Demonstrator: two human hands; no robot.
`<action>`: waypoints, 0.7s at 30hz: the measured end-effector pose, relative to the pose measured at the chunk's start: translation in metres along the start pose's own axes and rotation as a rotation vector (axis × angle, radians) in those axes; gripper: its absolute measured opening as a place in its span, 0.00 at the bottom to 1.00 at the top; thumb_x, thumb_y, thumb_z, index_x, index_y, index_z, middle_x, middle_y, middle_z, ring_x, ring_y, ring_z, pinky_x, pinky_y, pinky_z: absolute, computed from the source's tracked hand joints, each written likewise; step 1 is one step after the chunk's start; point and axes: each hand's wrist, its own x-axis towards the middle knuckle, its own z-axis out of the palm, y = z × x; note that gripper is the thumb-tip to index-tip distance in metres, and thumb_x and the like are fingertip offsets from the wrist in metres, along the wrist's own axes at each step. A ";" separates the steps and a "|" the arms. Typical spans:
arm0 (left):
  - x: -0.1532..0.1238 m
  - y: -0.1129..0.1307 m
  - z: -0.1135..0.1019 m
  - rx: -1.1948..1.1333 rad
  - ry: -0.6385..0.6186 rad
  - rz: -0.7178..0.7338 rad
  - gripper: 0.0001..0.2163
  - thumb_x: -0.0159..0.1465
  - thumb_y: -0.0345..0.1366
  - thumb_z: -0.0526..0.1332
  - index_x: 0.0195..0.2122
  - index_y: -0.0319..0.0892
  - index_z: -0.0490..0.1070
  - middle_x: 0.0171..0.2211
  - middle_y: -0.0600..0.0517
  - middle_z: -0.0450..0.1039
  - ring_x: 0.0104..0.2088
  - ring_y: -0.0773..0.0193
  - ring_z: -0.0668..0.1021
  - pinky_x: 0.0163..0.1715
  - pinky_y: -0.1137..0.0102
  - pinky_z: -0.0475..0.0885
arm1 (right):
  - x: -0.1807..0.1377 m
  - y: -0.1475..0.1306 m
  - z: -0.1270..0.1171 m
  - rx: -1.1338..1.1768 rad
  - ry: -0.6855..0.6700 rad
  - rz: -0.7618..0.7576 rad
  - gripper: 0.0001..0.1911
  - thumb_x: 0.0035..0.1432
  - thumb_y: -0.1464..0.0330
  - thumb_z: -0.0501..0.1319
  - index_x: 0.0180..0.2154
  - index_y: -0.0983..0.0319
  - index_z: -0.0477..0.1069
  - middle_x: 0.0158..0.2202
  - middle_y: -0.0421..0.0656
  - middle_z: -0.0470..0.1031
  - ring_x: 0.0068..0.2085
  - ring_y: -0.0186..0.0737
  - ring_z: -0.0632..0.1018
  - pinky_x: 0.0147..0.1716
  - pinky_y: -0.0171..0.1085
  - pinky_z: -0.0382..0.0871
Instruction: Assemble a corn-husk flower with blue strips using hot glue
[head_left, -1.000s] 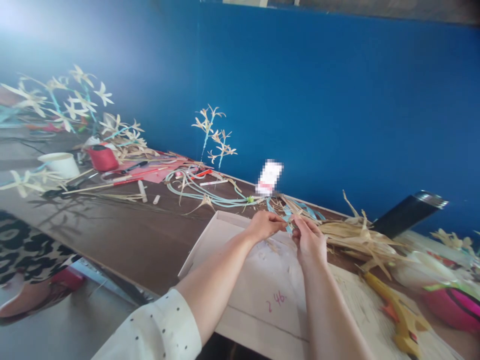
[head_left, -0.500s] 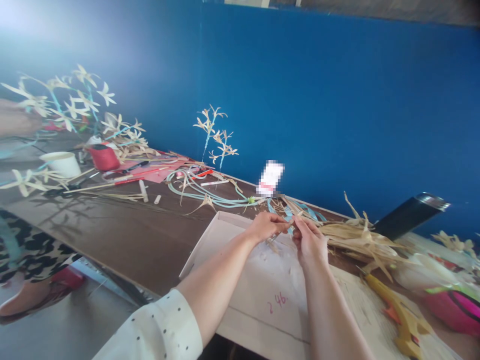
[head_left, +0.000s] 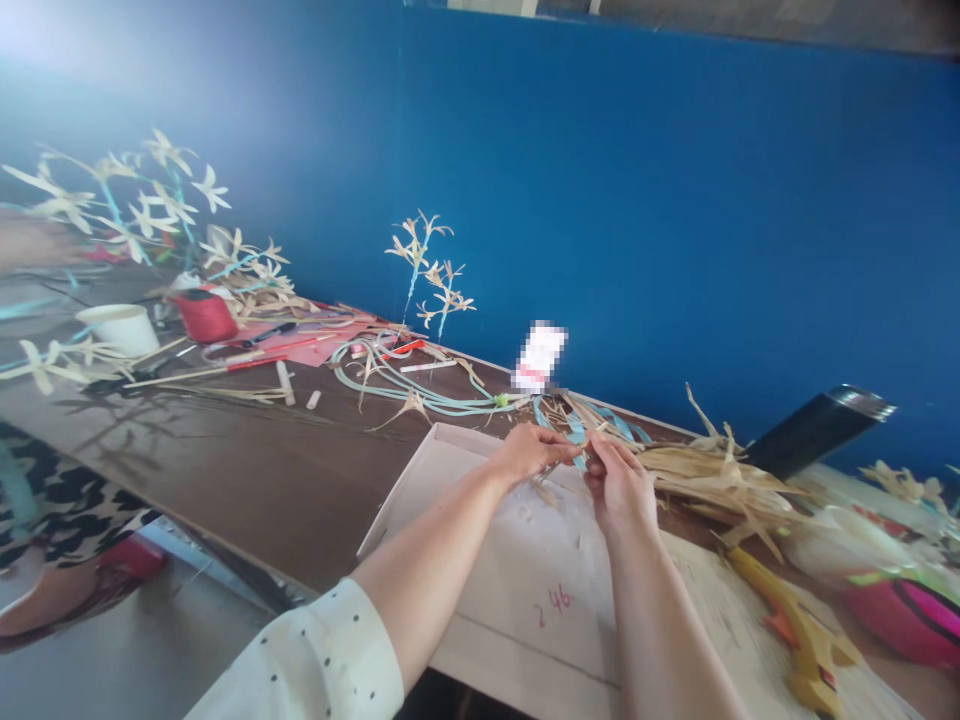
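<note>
The thumb and fingers of the left hand [head_left: 536, 450] are pressed together in a pinch, and those of the right hand [head_left: 624, 485] also, close in front. Between the two sets of fingertips there is a small pale piece [head_left: 601, 428], above the far edge of the box [head_left: 525, 560]. It is too small and too much covered for me to tell its shape, but I judge that it is not yet finished, because both hands are occupied with it.

Just behind the fingers lies some blue ribbon [head_left: 576, 428]. To the right of the hands there is a heap of dry husks [head_left: 697, 468], loose and not made into anything, so much material seems to be left. The glue gun [head_left: 810, 630] lies nearer to the person, held by nobody.

Farther away, two sprays [head_left: 411, 250] stand before the wall [head_left: 675, 200], with petals opened and stems wrapped in blue; these look complete. More flowers [head_left: 166, 205] of this kind are at the left, near a co-worker's hand [head_left: 30, 243], which is blurred. How many pieces are wanted in total, I cannot tell.
</note>
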 end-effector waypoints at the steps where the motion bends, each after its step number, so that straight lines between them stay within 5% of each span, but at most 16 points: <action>1: 0.000 0.000 0.000 -0.002 0.000 -0.002 0.20 0.47 0.48 0.66 0.35 0.37 0.78 0.28 0.50 0.75 0.22 0.74 0.65 0.24 0.75 0.61 | -0.001 0.000 0.000 -0.007 0.000 -0.007 0.17 0.33 0.61 0.72 0.27 0.63 0.75 0.24 0.38 0.70 0.18 0.24 0.61 0.14 0.27 0.51; 9: -0.002 0.004 -0.001 0.004 0.007 -0.033 0.23 0.45 0.49 0.67 0.37 0.36 0.77 0.28 0.50 0.75 0.22 0.74 0.66 0.24 0.75 0.61 | 0.001 0.003 0.000 -0.035 -0.002 -0.030 0.18 0.33 0.60 0.72 0.28 0.63 0.75 0.25 0.39 0.71 0.18 0.24 0.61 0.14 0.28 0.51; 15: -0.005 0.020 -0.014 0.220 0.070 0.007 0.15 0.50 0.44 0.64 0.34 0.38 0.78 0.28 0.51 0.76 0.24 0.71 0.70 0.27 0.75 0.63 | 0.004 0.005 -0.004 -0.136 0.119 -0.114 0.19 0.35 0.57 0.71 0.29 0.63 0.75 0.16 0.36 0.66 0.17 0.28 0.62 0.14 0.29 0.52; 21: -0.019 0.047 -0.036 0.646 -0.132 -0.088 0.05 0.47 0.36 0.64 0.21 0.41 0.77 0.20 0.52 0.74 0.21 0.68 0.70 0.25 0.74 0.61 | 0.007 0.009 -0.009 -0.285 0.080 -0.187 0.17 0.40 0.56 0.68 0.29 0.62 0.75 0.17 0.37 0.66 0.17 0.29 0.62 0.14 0.30 0.53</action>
